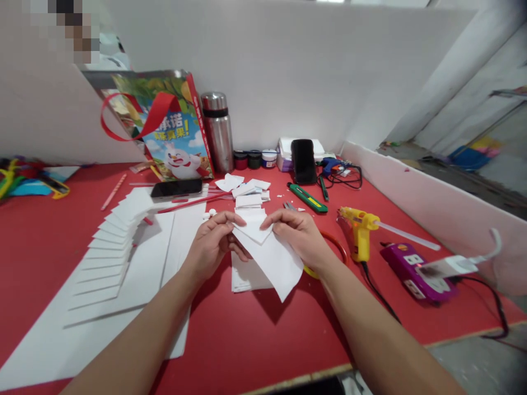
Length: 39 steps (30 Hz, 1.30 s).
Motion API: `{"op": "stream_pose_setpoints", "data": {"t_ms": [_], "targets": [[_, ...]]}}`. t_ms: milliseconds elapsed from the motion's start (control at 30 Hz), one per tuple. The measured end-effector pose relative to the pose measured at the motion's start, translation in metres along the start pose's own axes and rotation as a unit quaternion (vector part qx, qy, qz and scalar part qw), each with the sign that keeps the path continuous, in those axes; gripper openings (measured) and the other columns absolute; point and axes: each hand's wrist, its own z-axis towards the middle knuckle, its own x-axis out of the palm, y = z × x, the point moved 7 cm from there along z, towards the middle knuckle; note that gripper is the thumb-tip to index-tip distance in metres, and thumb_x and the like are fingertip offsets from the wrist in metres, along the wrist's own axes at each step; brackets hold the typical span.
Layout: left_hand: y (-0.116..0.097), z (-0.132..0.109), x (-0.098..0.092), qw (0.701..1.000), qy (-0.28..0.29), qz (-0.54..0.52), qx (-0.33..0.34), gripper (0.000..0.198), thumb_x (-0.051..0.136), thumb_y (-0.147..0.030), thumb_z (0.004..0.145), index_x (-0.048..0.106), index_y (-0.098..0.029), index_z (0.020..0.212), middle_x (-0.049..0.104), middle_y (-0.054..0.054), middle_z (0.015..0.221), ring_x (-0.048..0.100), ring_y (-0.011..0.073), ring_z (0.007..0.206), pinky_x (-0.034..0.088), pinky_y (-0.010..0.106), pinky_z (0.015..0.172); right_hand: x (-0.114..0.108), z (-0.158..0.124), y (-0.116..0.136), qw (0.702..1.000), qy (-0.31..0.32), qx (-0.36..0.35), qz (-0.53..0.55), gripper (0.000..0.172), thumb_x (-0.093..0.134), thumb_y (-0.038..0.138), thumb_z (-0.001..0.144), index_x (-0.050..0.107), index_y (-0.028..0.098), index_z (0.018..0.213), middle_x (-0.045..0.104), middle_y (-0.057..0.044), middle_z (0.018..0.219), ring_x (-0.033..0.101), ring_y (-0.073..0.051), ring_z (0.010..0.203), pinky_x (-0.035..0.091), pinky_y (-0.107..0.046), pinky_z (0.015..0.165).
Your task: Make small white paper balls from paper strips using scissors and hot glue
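Observation:
Both hands hold white cut foam-board pieces point(269, 258) above the red table point(255, 334). My left hand point(214, 244) pinches the left edge of the pieces with thumb and fingers closed. My right hand point(298, 233) grips the upper right side, fingers curled over the top piece. Under the hands lies a small stack of white pieces point(245, 277). To the left, a fanned staircase of white strips point(111, 247) stands on a large white sheet point(123, 307).
A yellow glue gun point(360, 230) and a purple power strip point(415, 269) lie to the right. A green utility knife point(308, 198), two black phones point(303, 160) point(176, 187), a steel flask point(217, 131), paint jars point(254, 159) and a printed gift bag point(164, 126) sit further back.

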Motion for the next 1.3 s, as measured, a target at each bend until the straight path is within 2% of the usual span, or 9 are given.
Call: {"op": "stream_pose_setpoints", "data": {"t_ms": [133,267,433,600,767,900,1100,1300], "targets": [[0.000,0.002,-0.004,0.999,-0.037,-0.007,-0.006,0.025,0.057,-0.018,0.084,0.068,-0.013,0.106,0.064,0.000,0.060,0.061,0.0132,0.050,0.054,0.024,0.049,0.003,0.001,0.005,0.996,0.012,-0.040,-0.075,0.020,0.056,0.019,0.081,0.075,0.018,0.084,0.056,0.002,0.063,0.043,-0.009,0.054,0.029,-0.023,0.051],[0.001,0.003,-0.006,0.999,-0.052,-0.002,-0.009,0.022,0.057,-0.018,0.083,0.070,-0.013,0.101,0.062,0.000,0.062,0.058,0.0114,0.052,0.051,0.022,0.051,0.004,0.001,0.009,0.990,0.016,-0.080,-0.113,0.022,0.053,0.017,0.082,0.075,0.019,0.084,0.063,-0.001,0.076,0.051,-0.012,0.064,0.035,-0.025,0.057],[0.002,0.002,-0.013,0.995,-0.094,0.029,0.003,0.013,0.057,-0.016,0.082,0.070,-0.014,0.083,0.054,-0.001,0.059,0.048,0.0086,0.050,0.045,0.020,0.050,0.009,-0.002,0.019,0.978,0.050,-0.147,-0.140,0.027,0.051,0.013,0.087,0.076,0.020,0.091,0.066,-0.003,0.088,0.059,-0.015,0.081,0.042,-0.029,0.070],[0.002,0.002,-0.012,0.994,-0.105,0.037,0.008,0.016,0.056,-0.019,0.083,0.069,-0.016,0.091,0.056,-0.001,0.060,0.051,0.0110,0.053,0.045,0.021,0.053,0.013,-0.007,0.029,0.960,0.062,-0.200,-0.183,0.028,0.053,0.009,0.087,0.076,0.020,0.099,0.065,-0.003,0.089,0.060,-0.016,0.085,0.045,-0.031,0.079],[0.000,-0.001,-0.012,0.992,-0.121,0.034,0.006,0.010,0.059,-0.019,0.080,0.067,-0.017,0.085,0.057,-0.001,0.060,0.051,0.0107,0.052,0.042,0.021,0.051,0.016,-0.010,0.030,0.954,0.070,-0.211,-0.200,0.029,0.052,0.008,0.087,0.076,0.021,0.095,0.064,-0.003,0.086,0.060,-0.016,0.082,0.047,-0.031,0.077],[-0.001,-0.002,-0.011,0.993,-0.113,0.032,-0.001,0.022,0.060,-0.021,0.081,0.069,-0.017,0.100,0.057,-0.002,0.058,0.050,0.0113,0.050,0.041,0.020,0.050,0.019,-0.010,0.026,0.954,0.081,-0.197,-0.210,0.031,0.053,0.009,0.087,0.077,0.023,0.099,0.062,-0.004,0.088,0.059,-0.015,0.080,0.047,-0.030,0.072],[0.001,0.001,-0.006,0.997,-0.070,0.000,-0.018,0.036,0.061,-0.034,0.082,0.068,-0.013,0.111,0.067,0.003,0.074,0.061,0.0158,0.062,0.049,0.025,0.056,0.021,-0.009,0.019,0.948,0.094,-0.210,-0.221,0.035,0.052,0.008,0.087,0.076,0.024,0.105,0.059,-0.004,0.090,0.059,-0.015,0.080,0.047,-0.028,0.069],[0.003,-0.001,-0.011,0.991,-0.090,0.100,0.006,0.045,0.074,-0.029,0.080,0.064,-0.017,0.122,0.060,-0.004,0.061,0.056,0.0115,0.054,0.044,0.022,0.055,0.023,-0.012,0.021,0.945,0.108,-0.222,-0.214,0.029,0.055,0.011,0.088,0.076,0.024,0.104,0.056,-0.004,0.088,0.057,-0.015,0.077,0.045,-0.028,0.065]]}}
